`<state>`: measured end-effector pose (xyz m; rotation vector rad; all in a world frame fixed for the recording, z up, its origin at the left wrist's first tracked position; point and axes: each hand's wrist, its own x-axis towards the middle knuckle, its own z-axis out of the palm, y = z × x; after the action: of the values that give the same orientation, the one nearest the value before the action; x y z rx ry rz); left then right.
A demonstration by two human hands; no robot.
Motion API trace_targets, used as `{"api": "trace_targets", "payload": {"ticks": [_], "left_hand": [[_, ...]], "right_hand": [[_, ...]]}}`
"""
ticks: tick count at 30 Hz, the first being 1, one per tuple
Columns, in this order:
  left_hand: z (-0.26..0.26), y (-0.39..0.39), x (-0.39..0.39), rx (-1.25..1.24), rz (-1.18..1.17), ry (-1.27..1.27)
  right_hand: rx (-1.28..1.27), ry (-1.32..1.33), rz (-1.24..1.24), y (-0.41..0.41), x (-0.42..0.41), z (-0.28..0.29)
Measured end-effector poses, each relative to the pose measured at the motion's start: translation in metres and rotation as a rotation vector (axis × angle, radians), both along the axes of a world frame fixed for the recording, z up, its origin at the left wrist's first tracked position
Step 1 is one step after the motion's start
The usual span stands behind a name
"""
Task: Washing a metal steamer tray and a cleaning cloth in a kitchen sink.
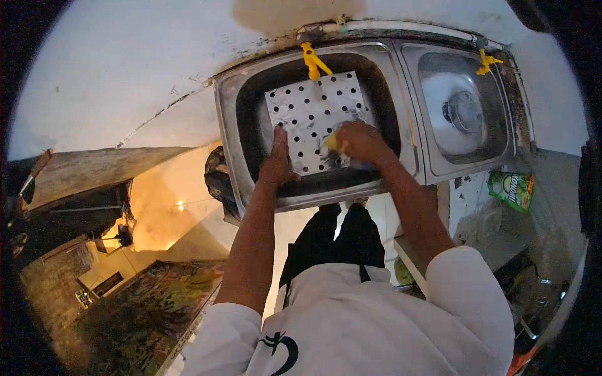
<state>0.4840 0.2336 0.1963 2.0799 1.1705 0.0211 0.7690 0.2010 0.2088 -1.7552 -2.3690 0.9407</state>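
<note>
A flat, light board with rows of dark round spots or holes (pixel 310 117) lies tilted in the left basin of a stainless steel sink (pixel 230 141). My left hand (pixel 278 164) rests on the board's lower left edge, thumb and fingers spread around it. In my right hand (pixel 361 141) is a yellow sponge (pixel 333 142), pressed on the board's lower right part; the hand is slightly blurred. A yellow plastic tap (pixel 312 61) hangs over the board's top edge, and what looks like a thin stream of water falls from it.
The right basin (pixel 489 150) holds a round, shiny item (pixel 463 112) below a second yellow tap (pixel 487 62). A green pouch (pixel 511 189) lies on the counter right of the sink. A dark bundle (pixel 218 176) is beside the sink's left edge. A white pipe (pixel 400 26) runs behind.
</note>
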Motion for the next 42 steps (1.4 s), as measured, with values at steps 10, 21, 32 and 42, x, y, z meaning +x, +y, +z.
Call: {"api": "trace_targets", "payload": {"ticks": [10, 21, 32, 42], "left_hand": [[-0.018, 0.009, -0.020, -0.083, 0.041, 0.001], [0.003, 0.021, 0.006, -0.009, -0.142, 0.095], [0.027, 0.031, 0.020, -0.038, -0.265, 0.442], [-0.014, 0.006, 0.005, 0.238, -0.148, 0.172]], "right_hand": [[0.052, -0.009, 0.197, 0.012, -0.136, 0.008], [0.022, -0.233, 0.209, -0.014, -0.064, -0.016], [0.293, 0.166, 0.353, -0.003, -0.067, -0.019], [0.511, -0.199, -0.704, 0.024, -0.086, -0.015]]}}
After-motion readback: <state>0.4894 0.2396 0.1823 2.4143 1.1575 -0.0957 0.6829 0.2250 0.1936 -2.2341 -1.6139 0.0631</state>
